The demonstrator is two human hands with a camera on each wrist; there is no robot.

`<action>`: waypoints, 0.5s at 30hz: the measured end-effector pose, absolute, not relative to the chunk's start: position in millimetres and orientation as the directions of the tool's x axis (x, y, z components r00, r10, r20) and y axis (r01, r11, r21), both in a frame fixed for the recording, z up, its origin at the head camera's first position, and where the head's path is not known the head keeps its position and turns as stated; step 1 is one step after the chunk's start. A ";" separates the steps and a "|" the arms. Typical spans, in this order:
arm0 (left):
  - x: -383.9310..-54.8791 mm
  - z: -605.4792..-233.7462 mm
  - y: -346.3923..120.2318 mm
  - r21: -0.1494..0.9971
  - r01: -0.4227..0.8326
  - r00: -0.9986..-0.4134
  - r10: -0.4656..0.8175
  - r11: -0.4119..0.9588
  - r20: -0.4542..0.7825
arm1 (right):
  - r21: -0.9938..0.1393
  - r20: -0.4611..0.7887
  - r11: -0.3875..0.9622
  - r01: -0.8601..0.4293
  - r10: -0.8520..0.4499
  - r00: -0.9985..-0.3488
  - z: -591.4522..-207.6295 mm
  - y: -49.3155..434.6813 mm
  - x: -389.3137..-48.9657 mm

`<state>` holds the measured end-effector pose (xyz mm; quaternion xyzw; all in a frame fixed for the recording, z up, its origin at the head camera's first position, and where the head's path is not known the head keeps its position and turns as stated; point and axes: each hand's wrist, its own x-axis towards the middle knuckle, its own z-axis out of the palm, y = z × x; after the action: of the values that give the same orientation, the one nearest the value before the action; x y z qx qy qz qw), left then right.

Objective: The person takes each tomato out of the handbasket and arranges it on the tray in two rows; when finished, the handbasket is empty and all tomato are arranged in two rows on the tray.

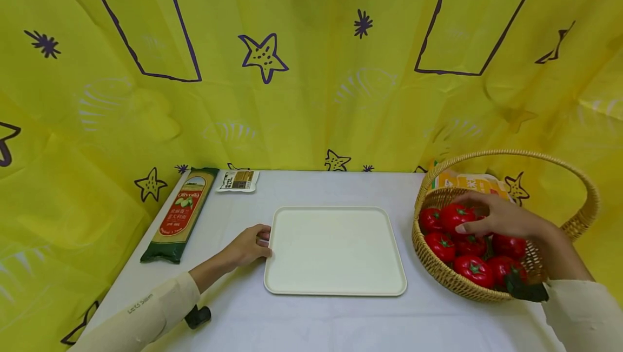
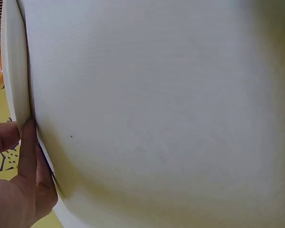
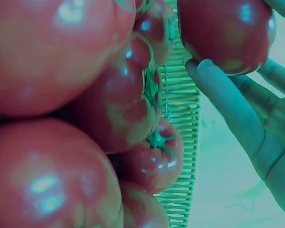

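Note:
A white rectangular tray [image 1: 336,249] lies flat on the table. My left hand [image 1: 248,246] pinches its left rim. In the left wrist view, thumb and fingers of the left hand [image 2: 23,175] meet at the edge of the tray [image 2: 15,61]. On the right stands a wicker basket [image 1: 433,271] with several red tomatoes [image 1: 473,271] in it. Reaching into the basket, my right hand [image 1: 511,214] grips one tomato [image 1: 456,214] near the top of the pile. The right wrist view has this tomato [image 3: 225,35] between the fingers, beside the others.
At the back left lie a long pasta packet [image 1: 180,214] and a small white packet [image 1: 238,180]. An orange and yellow bag [image 1: 479,183] stands behind the basket, whose tall handle [image 1: 511,153] arches over the right arm. A yellow patterned curtain [image 1: 311,114] borders the white table [image 1: 311,325].

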<state>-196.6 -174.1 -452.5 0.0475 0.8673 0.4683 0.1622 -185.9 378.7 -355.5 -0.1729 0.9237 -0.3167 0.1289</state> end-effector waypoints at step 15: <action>-196.0 -452.9 -171.9 0.850 -0.098 -0.944 0.222 0.518 -0.244 | -0.656 -0.060 0.686 -0.315 -0.464 -0.884 -350.5 354.1 -169.8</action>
<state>-196.0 -171.9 -452.9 0.0364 0.8557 0.4897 0.1633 -169.8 354.1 -350.5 -0.2137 0.9114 -0.3337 0.1114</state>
